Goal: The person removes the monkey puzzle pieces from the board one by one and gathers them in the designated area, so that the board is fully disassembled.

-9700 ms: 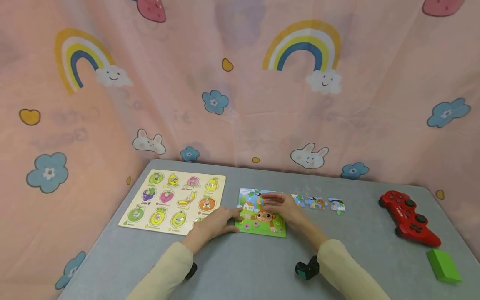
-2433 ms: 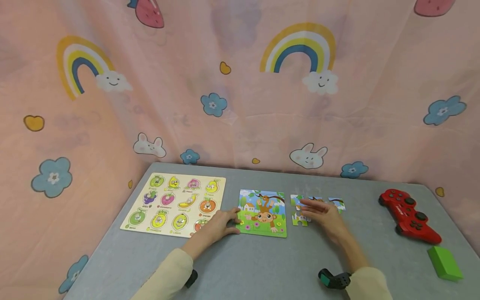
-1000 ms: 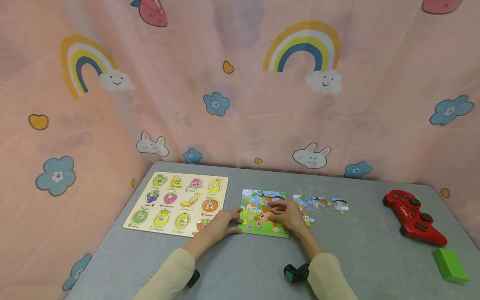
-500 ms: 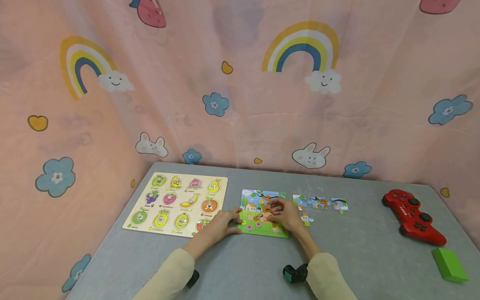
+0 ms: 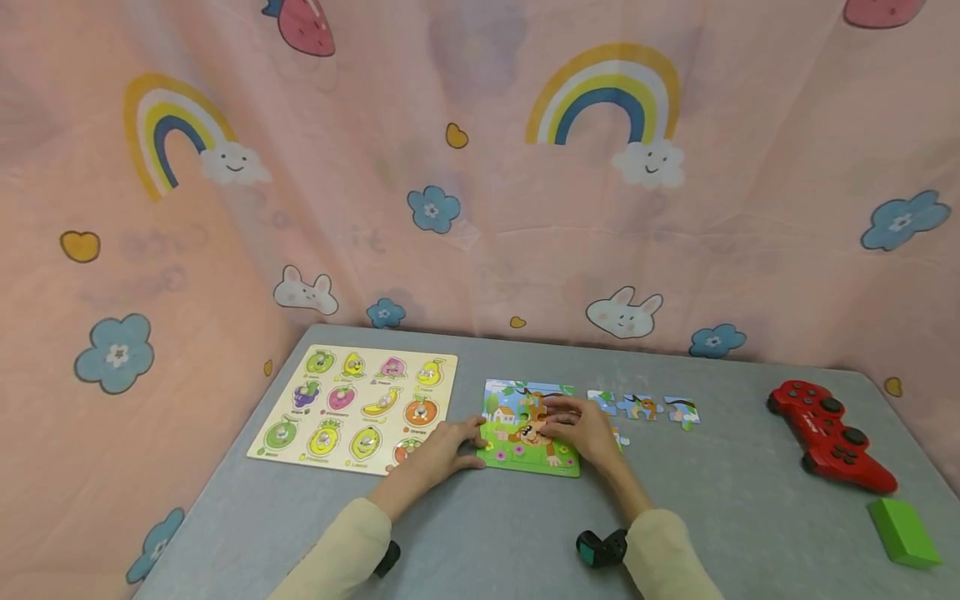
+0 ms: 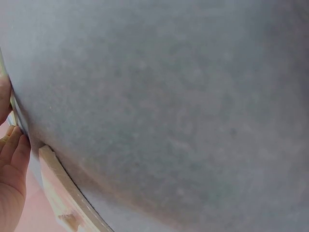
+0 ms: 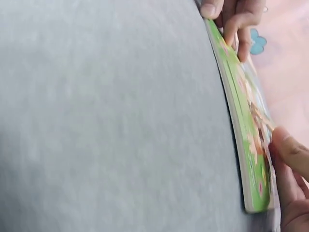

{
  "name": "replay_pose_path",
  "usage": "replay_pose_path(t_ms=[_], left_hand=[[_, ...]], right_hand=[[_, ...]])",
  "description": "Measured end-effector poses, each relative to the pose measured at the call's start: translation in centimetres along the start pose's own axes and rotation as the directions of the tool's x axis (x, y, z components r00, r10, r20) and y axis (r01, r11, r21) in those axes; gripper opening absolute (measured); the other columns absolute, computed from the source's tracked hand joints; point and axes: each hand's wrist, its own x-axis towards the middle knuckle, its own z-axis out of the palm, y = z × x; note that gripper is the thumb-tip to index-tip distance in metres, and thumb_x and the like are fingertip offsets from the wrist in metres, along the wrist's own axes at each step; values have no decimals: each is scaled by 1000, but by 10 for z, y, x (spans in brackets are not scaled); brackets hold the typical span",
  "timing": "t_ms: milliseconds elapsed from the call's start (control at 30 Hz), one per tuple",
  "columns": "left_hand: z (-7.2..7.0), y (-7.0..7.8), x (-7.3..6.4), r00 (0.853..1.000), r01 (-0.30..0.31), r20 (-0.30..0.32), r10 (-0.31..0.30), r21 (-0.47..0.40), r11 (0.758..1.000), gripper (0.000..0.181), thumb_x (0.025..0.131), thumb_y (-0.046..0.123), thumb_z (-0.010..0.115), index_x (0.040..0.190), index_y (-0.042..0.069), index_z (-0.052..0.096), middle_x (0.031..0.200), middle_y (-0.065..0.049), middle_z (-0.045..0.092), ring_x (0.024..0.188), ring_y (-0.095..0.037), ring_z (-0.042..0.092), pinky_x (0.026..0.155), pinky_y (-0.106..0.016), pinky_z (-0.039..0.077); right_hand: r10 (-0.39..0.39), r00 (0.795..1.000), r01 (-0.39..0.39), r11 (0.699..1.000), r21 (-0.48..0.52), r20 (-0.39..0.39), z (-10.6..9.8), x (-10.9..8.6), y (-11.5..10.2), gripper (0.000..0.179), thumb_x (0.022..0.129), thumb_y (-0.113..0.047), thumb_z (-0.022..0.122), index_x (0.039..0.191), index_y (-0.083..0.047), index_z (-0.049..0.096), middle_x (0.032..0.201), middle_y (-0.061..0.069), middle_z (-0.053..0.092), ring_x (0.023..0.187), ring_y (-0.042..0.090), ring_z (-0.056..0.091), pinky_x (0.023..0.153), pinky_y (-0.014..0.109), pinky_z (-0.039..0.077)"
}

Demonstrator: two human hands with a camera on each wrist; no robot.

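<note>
My left hand [image 5: 446, 447] holds the left edge of a small jigsaw puzzle board [image 5: 517, 464] with a monkey picture. In the right wrist view its thumb lies at the near edge and its bent fingers rest on top. Over the board's right side, my right hand [image 5: 585, 427] pinches a puzzle piece [image 7: 263, 117], tilted up from the picture. The right fingers cover part of the board in the head view. Right of the board lie loose puzzle pieces [image 5: 640, 407] in a row; another piece [image 5: 621, 438] below them is mostly hidden by the right hand.
A cream fruit peg board [image 5: 258, 452] lies left of the puzzle, close to the left forearm. On the right side of the grey table [image 5: 510, 542] are a red game controller [image 5: 828, 435] and a green block [image 5: 903, 533]. A pink patterned cloth [image 5: 510, 250] stands behind.
My right hand went from the loose pieces back to the board, and a piece there now tilts up. Another loose piece lies below the row since the earliest frame. The left hand stayed.
</note>
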Motion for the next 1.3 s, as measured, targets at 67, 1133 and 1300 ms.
replay_pose_path(t_ms=[67,1133,1300], left_hand=[[0,0,0,1000,1,-4,-1,13,1000,26,82,23,74,101,5,72,134,-15,56,118,-29,57,98,-38,47],[1,1,-2,1000,-14,-22,14,-25,1000,23,83,19,74,100,4,71,134,-16,55,116,-29,59,97,-38,48],[1,1,-2,1000,-13,-18,12,-25,1000,23,83,19,74,101,4,70,134,-17,55,116,-29,59,97,-39,47]], right_hand=[[17,1000,-18,999,30,15,-3,0,1,40,82,3,71,120,10,60,111,26,63,91,29,69,73,28,57],[114,972,-165,953,254,204,-54,-8,12,53,84,0,71,127,19,48,114,18,67,91,5,67,81,24,54],[101,970,-162,947,278,221,-63,-12,14,48,85,2,70,125,19,49,109,6,70,92,5,66,80,23,54]])
